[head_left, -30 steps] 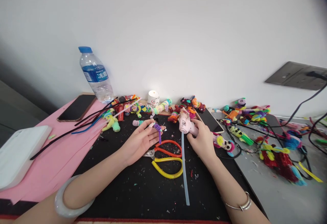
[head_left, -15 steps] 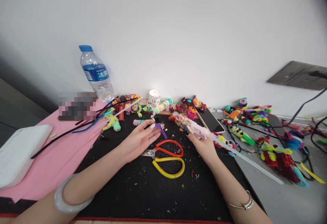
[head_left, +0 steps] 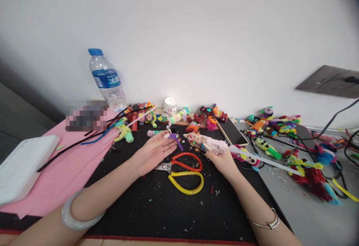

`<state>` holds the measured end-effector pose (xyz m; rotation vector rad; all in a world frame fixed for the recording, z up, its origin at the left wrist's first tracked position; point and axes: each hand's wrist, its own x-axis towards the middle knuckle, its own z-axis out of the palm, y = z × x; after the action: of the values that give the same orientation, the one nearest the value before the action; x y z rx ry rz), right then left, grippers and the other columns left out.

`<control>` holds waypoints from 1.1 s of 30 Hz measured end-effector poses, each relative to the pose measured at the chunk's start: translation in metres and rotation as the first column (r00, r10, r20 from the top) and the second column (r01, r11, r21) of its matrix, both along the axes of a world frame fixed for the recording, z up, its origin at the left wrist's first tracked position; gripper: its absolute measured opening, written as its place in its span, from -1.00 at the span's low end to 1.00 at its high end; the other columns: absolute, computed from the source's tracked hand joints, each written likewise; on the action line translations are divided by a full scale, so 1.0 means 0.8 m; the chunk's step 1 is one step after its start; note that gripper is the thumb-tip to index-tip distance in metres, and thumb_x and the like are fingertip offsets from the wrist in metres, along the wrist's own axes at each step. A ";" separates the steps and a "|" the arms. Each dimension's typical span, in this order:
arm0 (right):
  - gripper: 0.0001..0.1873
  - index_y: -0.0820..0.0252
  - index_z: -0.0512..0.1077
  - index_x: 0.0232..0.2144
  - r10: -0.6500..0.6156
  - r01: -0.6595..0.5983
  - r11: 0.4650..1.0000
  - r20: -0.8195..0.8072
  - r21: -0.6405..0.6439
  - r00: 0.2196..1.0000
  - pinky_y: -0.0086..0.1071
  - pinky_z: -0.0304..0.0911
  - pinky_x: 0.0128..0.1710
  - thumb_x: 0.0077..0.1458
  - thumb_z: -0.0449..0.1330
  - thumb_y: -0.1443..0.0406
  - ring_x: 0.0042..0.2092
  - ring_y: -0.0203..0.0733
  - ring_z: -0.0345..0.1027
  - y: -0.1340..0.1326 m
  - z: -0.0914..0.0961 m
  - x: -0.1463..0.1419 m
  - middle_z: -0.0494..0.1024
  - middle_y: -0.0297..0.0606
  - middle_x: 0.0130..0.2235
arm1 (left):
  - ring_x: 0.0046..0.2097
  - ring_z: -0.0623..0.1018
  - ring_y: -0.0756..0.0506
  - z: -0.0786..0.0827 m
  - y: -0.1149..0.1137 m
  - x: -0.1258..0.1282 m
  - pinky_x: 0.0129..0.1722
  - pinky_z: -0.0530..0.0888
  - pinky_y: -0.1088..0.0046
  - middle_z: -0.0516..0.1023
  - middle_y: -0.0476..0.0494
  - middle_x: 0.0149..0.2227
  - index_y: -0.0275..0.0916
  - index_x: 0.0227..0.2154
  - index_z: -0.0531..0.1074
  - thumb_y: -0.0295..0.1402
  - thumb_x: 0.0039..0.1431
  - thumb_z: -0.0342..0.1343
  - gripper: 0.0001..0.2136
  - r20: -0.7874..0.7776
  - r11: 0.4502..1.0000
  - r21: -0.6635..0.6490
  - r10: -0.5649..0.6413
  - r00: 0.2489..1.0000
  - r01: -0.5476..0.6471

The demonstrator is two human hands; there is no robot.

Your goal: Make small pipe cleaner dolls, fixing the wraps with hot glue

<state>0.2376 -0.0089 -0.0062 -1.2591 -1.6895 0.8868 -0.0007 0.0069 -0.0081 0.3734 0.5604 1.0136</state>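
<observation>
Between thumb and fingertips, my left hand (head_left: 153, 150) holds a small coiled purple pipe-cleaner piece (head_left: 174, 139) with a straight tail hanging down. My right hand (head_left: 223, 162) grips a pink hot glue gun (head_left: 217, 145), its glue-crusted nozzle pointing left towards the purple piece, with a gap between them. A long clear glue stick (head_left: 263, 160) sticks out of the gun's back end. Below and between the hands lie scissors (head_left: 186, 191) with one red and one yellow handle, their blades partly behind my left hand.
Pipe-cleaner figures (head_left: 123, 130) line the back of the black mat (head_left: 157, 216), and more figures (head_left: 305, 171) with cables lie at right. A bottle (head_left: 108, 83), paper cup (head_left: 169, 105) and phone (head_left: 231, 132) stand or lie near the wall. Pink sheets (head_left: 75, 154) carry a white box (head_left: 25, 167).
The glue gun has swung to a more level angle, its nozzle lower and slightly left. My left hand has turned more palm-up, still pinching the purple piece.
</observation>
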 end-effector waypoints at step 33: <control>-0.73 0.21 0.53 -0.28 0.033 -0.030 0.998 0.056 -0.055 0.998 -0.23 0.39 -0.20 -0.09 0.17 0.36 -0.22 -0.04 0.48 -0.003 0.004 -0.009 0.61 -0.21 -0.23 | -0.12 0.55 -0.07 0.002 -0.004 0.002 0.07 0.33 0.31 0.56 -0.16 -0.27 -0.23 -0.31 0.37 -0.53 0.11 0.09 -0.90 -0.006 0.997 0.023 -0.074 0.997 0.074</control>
<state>0.2306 -0.0114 -0.0034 -1.3083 -1.7444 0.9289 0.0011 0.0039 -0.0062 0.4144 0.5363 0.9491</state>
